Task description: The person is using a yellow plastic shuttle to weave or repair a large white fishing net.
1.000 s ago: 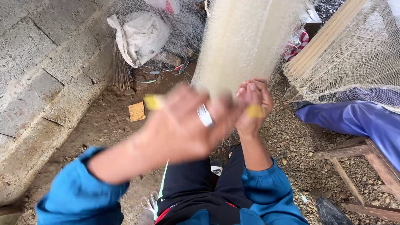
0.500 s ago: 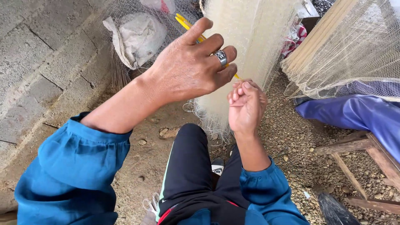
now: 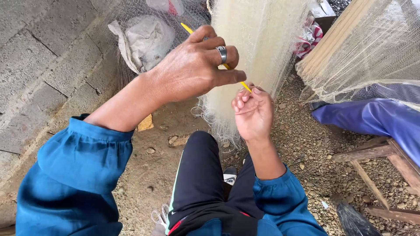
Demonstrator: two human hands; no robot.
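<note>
My left hand, with a ring on one finger, grips a thin yellow netting needle that slants down to the right. The needle's tip reaches my right hand, whose fingers are pinched on the meshes of a pale cream fishing net. The bunched net hangs straight down in front of me, its frayed lower end near my raised knee in black trousers. Both sleeves are blue.
A grey block wall runs along the left. A white sack lies under loose netting at the back. More net drapes over wooden slats and blue cloth at right, by a wooden frame. Gravel covers the ground.
My left hand swept up from a blurred low position to the net, carrying the yellow needle, then dipped its tip toward my right hand, which has stayed pinched on the net.
</note>
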